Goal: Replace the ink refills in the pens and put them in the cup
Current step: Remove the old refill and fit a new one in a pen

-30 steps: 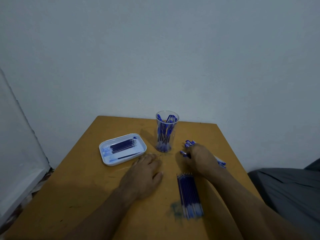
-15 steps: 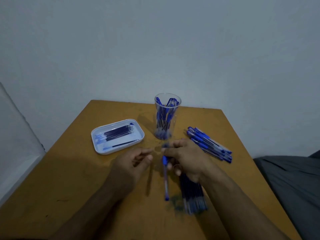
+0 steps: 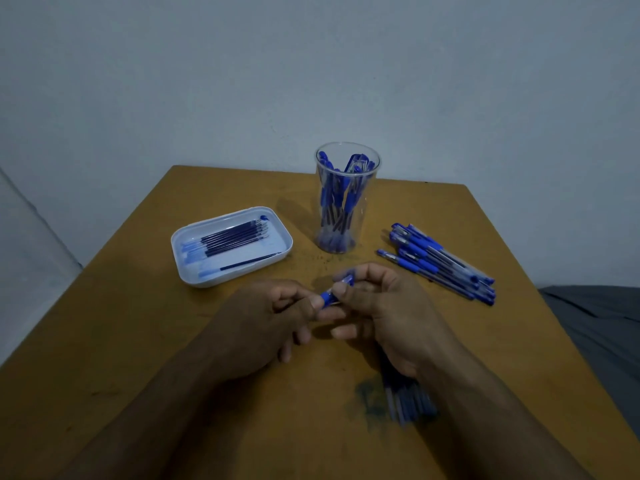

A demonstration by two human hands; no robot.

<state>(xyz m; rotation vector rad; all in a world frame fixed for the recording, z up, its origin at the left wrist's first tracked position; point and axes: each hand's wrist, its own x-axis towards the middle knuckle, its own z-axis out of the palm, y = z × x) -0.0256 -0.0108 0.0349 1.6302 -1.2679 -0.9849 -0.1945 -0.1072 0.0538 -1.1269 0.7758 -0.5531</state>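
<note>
A blue pen (image 3: 333,294) is held between both hands above the table's middle. My left hand (image 3: 256,327) pinches its lower end and my right hand (image 3: 384,313) grips its upper end with curled fingers; most of the pen is hidden by fingers. A clear cup (image 3: 346,199) holding several blue pens stands behind the hands. A pile of blue pens (image 3: 440,263) lies to the right of the cup. A white tray (image 3: 194,271) at the left holds several dark refills. A bundle of refills (image 3: 405,400) lies under my right wrist, partly hidden.
The wooden table (image 3: 138,375) has a blue ink stain (image 3: 369,398) near the refill bundle. A grey wall rises just behind the table's far edge. Grey fabric (image 3: 595,334) lies off the right edge, and a pale surface stands at the left.
My right hand took a pen from the pile at the right and brought it to the middle. My left hand lifted off the table and now pinches the pen's other end.
</note>
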